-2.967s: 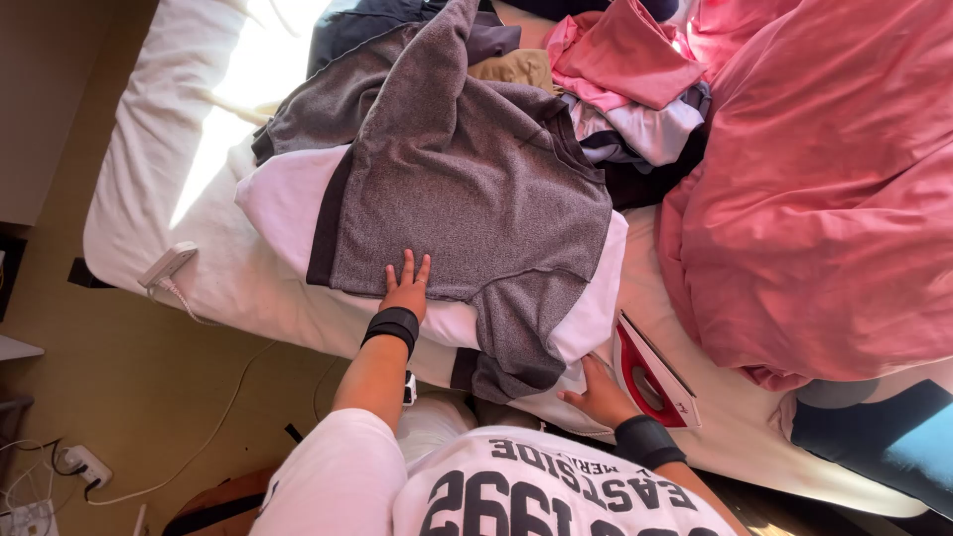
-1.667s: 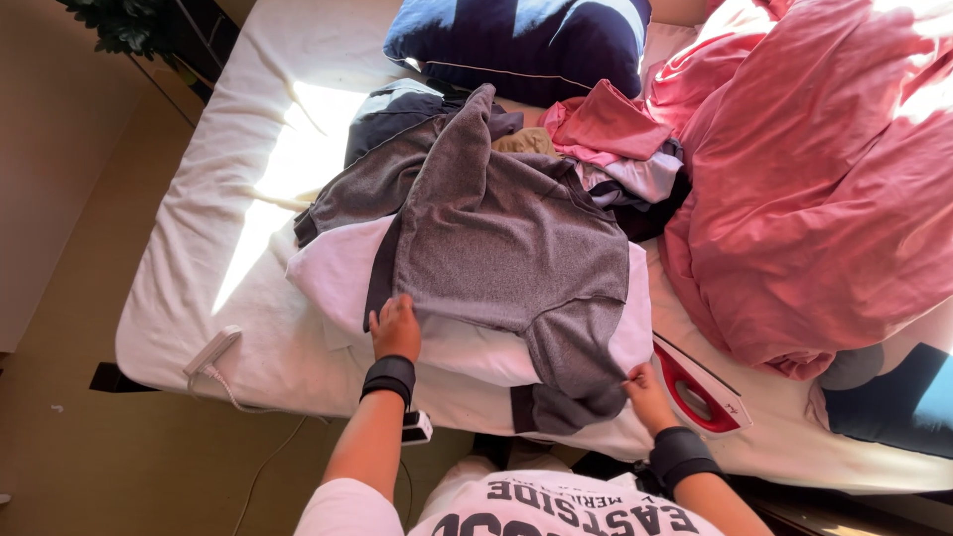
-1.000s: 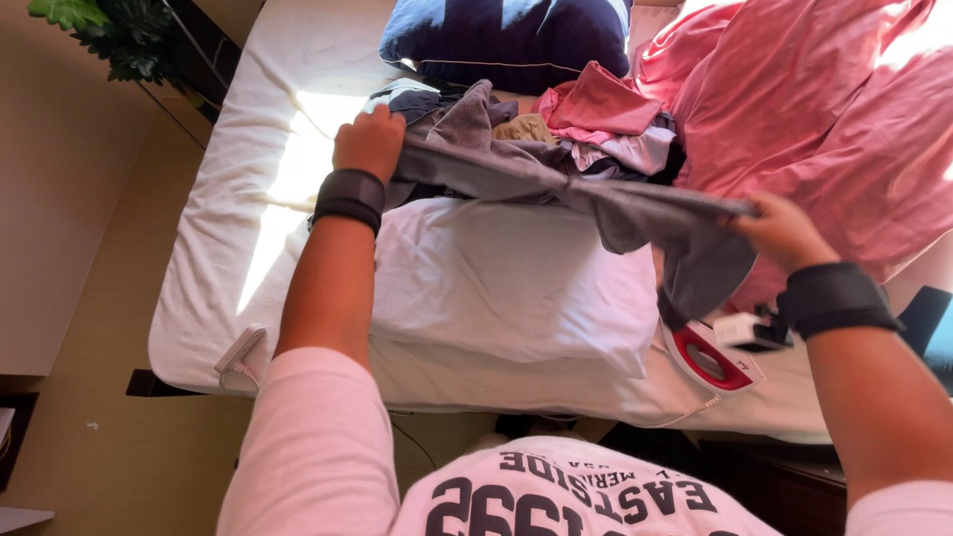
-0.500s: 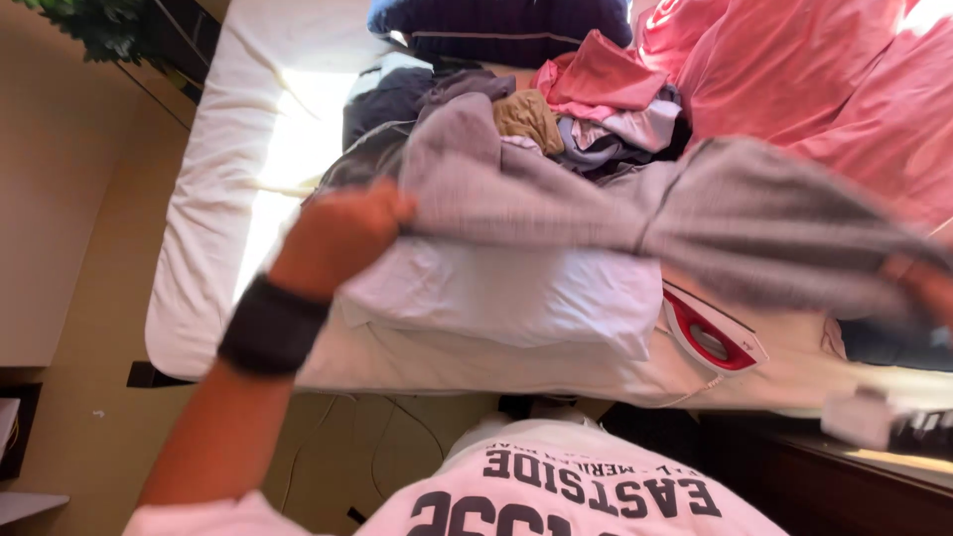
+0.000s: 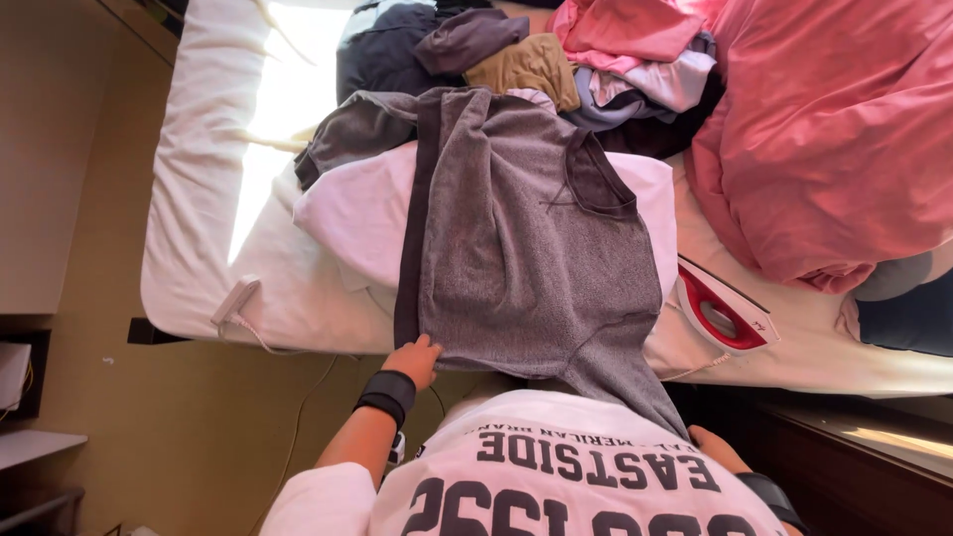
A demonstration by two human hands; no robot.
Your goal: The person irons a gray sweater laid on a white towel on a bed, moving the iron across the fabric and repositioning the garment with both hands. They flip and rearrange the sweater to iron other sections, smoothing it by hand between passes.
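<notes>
The left hand, a black band on its wrist, reaches forward from below with the forearm angled up toward the bed and pinches the near left corner of a grey knitted short-sleeved shirt with dark side panels. The right hand sits low beside the person's white printed top, mostly hidden; it lies against the shirt's hanging sleeve end, but whether the fingers are closed on the cloth cannot be told.

The grey shirt lies spread flat, collar away from the person, over a white padded board-like surface that rests on the white-sheeted bed. Its near right sleeve drapes off the edge toward the person.

Just right of the shirt, a red and white clothes iron lies on the sheet. Beyond the collar sits a heap of mixed clothes in dark blue, tan, pink and pale lilac. A large pink duvet is bunched at the right.
</notes>
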